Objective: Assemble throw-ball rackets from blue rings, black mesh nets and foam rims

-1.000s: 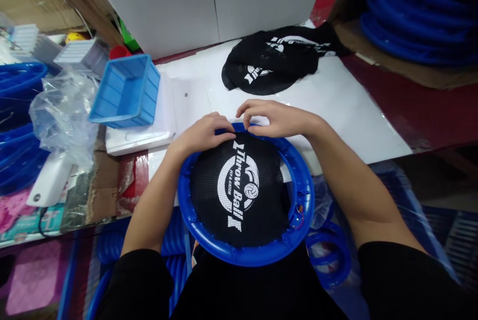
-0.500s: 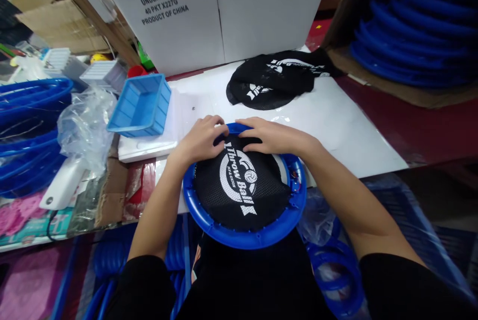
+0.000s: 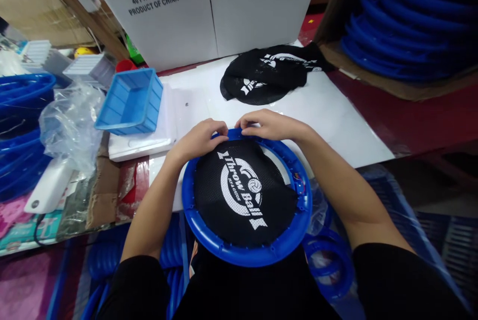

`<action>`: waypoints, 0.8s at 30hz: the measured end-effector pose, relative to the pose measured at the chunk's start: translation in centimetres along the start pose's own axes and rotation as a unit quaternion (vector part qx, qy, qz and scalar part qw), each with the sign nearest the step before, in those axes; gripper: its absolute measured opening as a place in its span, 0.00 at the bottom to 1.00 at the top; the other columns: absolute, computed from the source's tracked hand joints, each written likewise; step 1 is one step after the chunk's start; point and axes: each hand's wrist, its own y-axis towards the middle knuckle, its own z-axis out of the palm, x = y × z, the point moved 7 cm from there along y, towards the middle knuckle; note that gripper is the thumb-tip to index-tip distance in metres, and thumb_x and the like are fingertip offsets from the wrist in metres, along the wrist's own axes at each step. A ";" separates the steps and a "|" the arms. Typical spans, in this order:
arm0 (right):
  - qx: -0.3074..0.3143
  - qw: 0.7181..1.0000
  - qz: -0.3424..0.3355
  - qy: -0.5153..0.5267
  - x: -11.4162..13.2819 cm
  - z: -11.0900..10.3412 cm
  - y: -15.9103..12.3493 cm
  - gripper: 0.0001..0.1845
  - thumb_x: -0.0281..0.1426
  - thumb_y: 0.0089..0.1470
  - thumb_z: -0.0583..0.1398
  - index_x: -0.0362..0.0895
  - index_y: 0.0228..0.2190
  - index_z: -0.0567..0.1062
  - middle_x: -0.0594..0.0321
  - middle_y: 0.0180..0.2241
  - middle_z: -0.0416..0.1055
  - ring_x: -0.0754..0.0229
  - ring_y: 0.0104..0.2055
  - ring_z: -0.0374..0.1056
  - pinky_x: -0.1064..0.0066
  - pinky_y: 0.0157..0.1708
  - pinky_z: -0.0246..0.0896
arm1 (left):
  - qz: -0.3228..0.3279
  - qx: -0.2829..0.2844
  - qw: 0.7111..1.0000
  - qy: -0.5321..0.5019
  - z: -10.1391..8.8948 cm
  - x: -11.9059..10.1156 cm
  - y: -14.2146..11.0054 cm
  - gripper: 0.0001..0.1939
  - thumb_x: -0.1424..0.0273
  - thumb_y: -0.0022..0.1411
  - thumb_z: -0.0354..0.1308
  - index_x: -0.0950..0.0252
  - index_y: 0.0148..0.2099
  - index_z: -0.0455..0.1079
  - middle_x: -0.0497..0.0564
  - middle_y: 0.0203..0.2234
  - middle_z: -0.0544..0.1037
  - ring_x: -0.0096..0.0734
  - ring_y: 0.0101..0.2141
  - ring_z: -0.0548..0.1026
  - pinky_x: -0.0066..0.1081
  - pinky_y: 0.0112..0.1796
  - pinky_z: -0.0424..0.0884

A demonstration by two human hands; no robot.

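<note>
A blue plastic ring (image 3: 246,256) rests at the table's front edge, tilted toward my body. Black mesh fabric (image 3: 209,185) printed "Throw Ball" spans most of it, with a gap at the upper right where the ring's inside shows. Small wired parts (image 3: 298,184) sit in the ring's right side. My left hand (image 3: 203,137) is closed on the far rim, thumb on the near side. Just right of it, my right hand (image 3: 267,125) pinches the same rim with curled fingers. Whether the mesh edge is also between the fingertips is hidden.
More black printed mesh (image 3: 265,76) lies on the white board (image 3: 347,126). A light blue bin (image 3: 130,103) stands at left, near blue rings (image 3: 22,160) and a white device (image 3: 50,188). A white carton (image 3: 179,36) blocks the back; stacked blue rings (image 3: 399,31) stand right.
Both hands have drawn back from over the mesh to the ring's far rim, fingers now curled on it. The mesh gap at the upper right shows wider. The camera view has shifted slightly.
</note>
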 end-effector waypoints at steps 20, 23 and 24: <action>0.100 0.994 -0.038 -0.016 0.7 1.9 -0.4 0.09 0.37 0.57 0.69 0.46 0.38 0.79 0.51 0.65 0.70 0.45 0.65 0.66 0.51 0.66 0.60 | 0.024 0.042 0.999 -0.007 0.9 -0.8 -0.1 0.06 0.66 0.70 0.61 0.62 0.41 0.76 0.53 0.38 0.81 0.41 0.45 0.76 0.42 0.52 0.70; 0.094 0.995 -0.026 0.009 0.6 1.4 -0.3 0.10 0.40 0.63 0.63 0.46 0.36 0.78 0.52 0.63 0.74 0.47 0.60 0.70 0.52 0.61 0.63 | -0.015 0.026 0.996 -0.086 0.5 0.2 0.2 0.07 0.65 0.69 0.61 0.61 0.39 0.77 0.50 0.36 0.83 0.35 0.40 0.78 0.38 0.49 0.72; 0.092 0.995 -0.022 0.018 0.6 1.2 -0.3 0.11 0.40 0.64 0.61 0.46 0.36 0.78 0.52 0.62 0.75 0.48 0.59 0.71 0.53 0.60 0.63 | -0.028 0.023 0.994 -0.107 0.5 0.5 0.2 0.07 0.64 0.68 0.61 0.61 0.39 0.77 0.49 0.36 0.83 0.35 0.40 0.78 0.37 0.48 0.73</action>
